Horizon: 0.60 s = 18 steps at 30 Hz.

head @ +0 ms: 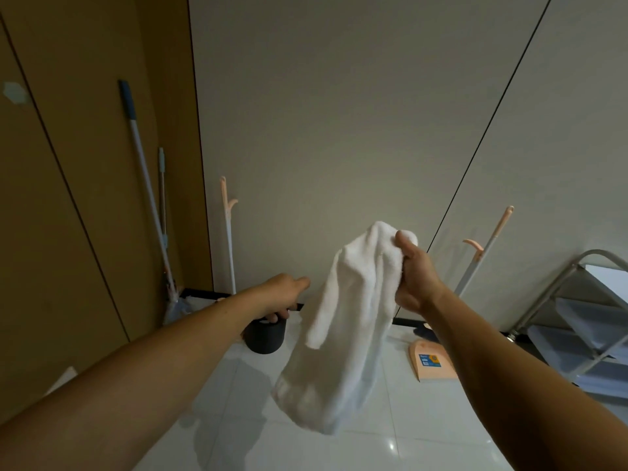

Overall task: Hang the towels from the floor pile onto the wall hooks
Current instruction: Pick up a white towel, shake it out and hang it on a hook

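A white towel [343, 321] hangs in the air in front of the pale wall, bunched at its top. My right hand [413, 275] grips that top end, thumb over the cloth. My left hand [283, 294] is stretched forward to the left of the towel, a little apart from it, fingers loosely curled and holding nothing. A pale hexagonal hook [15, 93] shows on the brown wall at the far left. The floor pile is out of view.
A blue-handled mop [142, 171] leans in the left corner. A peach-tipped broom [227, 232] stands by the wall above a black bucket [265, 336]. A peach dustpan [430, 362] with its long handle [486, 253] lies right of centre. A grey metal cart [577, 321] stands at the right.
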Tool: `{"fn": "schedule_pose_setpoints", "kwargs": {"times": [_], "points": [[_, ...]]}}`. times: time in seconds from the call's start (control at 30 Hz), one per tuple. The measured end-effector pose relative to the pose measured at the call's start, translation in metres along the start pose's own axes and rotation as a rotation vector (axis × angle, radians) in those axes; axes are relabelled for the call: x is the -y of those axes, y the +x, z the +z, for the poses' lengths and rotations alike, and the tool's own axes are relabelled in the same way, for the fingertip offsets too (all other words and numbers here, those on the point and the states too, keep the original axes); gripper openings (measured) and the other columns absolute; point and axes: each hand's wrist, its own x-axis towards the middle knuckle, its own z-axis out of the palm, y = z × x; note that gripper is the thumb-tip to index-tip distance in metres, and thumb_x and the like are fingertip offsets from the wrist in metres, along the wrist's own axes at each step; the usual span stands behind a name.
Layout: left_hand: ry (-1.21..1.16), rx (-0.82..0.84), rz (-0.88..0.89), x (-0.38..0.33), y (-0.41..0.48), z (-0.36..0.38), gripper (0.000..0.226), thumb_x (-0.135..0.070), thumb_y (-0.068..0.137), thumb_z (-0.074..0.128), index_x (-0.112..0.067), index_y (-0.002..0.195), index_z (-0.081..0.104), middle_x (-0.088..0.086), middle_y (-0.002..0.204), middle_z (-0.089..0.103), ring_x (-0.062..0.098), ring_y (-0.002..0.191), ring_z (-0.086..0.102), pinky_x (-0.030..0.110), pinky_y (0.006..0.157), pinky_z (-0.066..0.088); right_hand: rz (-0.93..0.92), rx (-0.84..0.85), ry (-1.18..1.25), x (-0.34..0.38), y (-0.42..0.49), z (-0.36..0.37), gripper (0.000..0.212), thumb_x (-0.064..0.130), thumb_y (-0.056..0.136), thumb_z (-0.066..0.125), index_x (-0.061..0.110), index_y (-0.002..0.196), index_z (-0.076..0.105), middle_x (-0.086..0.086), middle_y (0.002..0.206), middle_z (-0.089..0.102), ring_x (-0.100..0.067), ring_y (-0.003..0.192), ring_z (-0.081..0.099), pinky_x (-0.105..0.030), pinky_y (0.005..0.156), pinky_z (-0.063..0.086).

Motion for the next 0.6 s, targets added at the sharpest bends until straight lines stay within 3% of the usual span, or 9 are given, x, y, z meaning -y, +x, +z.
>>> {"fn": "schedule_pose_setpoints", "kwargs": {"times": [0.07, 0.13, 0.2, 0.3, 0.37, 0.47, 0.6], "points": [[-0.042, 0.077, -0.053, 0.008, -0.004, 0.003, 0.06, -0.059, 0.09, 0.031, -0.01, 0.112, 0.057, 0.013, 0.104, 0.065, 0.025, 0.081, 0.062, 0.03, 0.065, 0.05, -0.013, 0.062, 0.027, 0.002, -0.003, 0.0, 0.063, 0.06, 0.09, 0.049, 0.006, 0.115, 0.07, -0.021, 0.119, 0.067, -0.033, 0.114, 0.063, -0.043, 0.088, 0.054], [-0.124, 0.163, -0.098, 0.013, -0.005, 0.006, 0.068, -0.068, 0.088, 0.031, -0.01, 0.111, 0.06, 0.013, 0.103, 0.068, 0.027, 0.087, 0.066, 0.035, 0.074, 0.055, -0.025, 0.104, 0.066, 0.004, -0.007, 0.002, 0.065, 0.06, 0.09, 0.049, 0.004, 0.118, 0.067, -0.022, 0.122, 0.064, -0.036, 0.121, 0.057, -0.049, 0.104, 0.043], [-0.279, 0.23, -0.112, 0.013, -0.004, 0.007, 0.07, -0.069, 0.087, 0.033, -0.009, 0.108, 0.061, 0.012, 0.102, 0.068, 0.028, 0.094, 0.066, 0.04, 0.081, 0.054, -0.041, 0.124, 0.1, 0.006, -0.008, 0.004, 0.066, 0.059, 0.09, 0.05, 0.003, 0.122, 0.062, -0.022, 0.122, 0.062, -0.037, 0.124, 0.053, -0.052, 0.111, 0.033], [-0.478, 0.166, -0.059, 0.004, 0.002, 0.005, 0.057, -0.061, 0.09, 0.039, -0.011, 0.106, 0.06, 0.012, 0.1, 0.07, 0.028, 0.096, 0.066, 0.041, 0.084, 0.052, -0.076, 0.16, 0.131, 0.01, -0.012, 0.006, 0.062, 0.058, 0.094, 0.045, 0.004, 0.12, 0.062, -0.02, 0.118, 0.063, -0.036, 0.122, 0.053, -0.052, 0.112, 0.032], [-0.475, 0.141, -0.05, -0.002, 0.005, 0.005, 0.057, -0.058, 0.09, 0.042, -0.009, 0.114, 0.058, 0.013, 0.103, 0.07, 0.028, 0.096, 0.066, 0.041, 0.084, 0.052, -0.095, 0.176, 0.15, 0.012, -0.015, 0.007, 0.061, 0.058, 0.095, 0.042, 0.005, 0.116, 0.065, -0.019, 0.116, 0.064, -0.035, 0.118, 0.056, -0.051, 0.108, 0.037], [-0.382, 0.248, -0.108, -0.007, 0.007, 0.011, 0.063, -0.06, 0.084, 0.045, -0.006, 0.115, 0.055, 0.016, 0.102, 0.071, 0.032, 0.093, 0.069, 0.039, 0.074, 0.054, -0.125, 0.197, 0.166, 0.016, -0.02, 0.011, 0.057, 0.055, 0.096, 0.039, 0.007, 0.106, 0.067, -0.014, 0.106, 0.063, -0.031, 0.108, 0.06, -0.048, 0.103, 0.041], [-0.449, 0.407, -0.139, -0.009, 0.013, 0.024, 0.06, -0.056, 0.077, 0.051, -0.008, 0.112, 0.057, 0.013, 0.098, 0.074, 0.029, 0.088, 0.072, 0.039, 0.069, 0.052, -0.177, 0.2, 0.17, 0.02, -0.024, 0.013, 0.051, 0.052, 0.097, 0.039, 0.008, 0.102, 0.063, -0.013, 0.102, 0.056, -0.029, 0.103, 0.055, -0.048, 0.111, 0.028]]}}
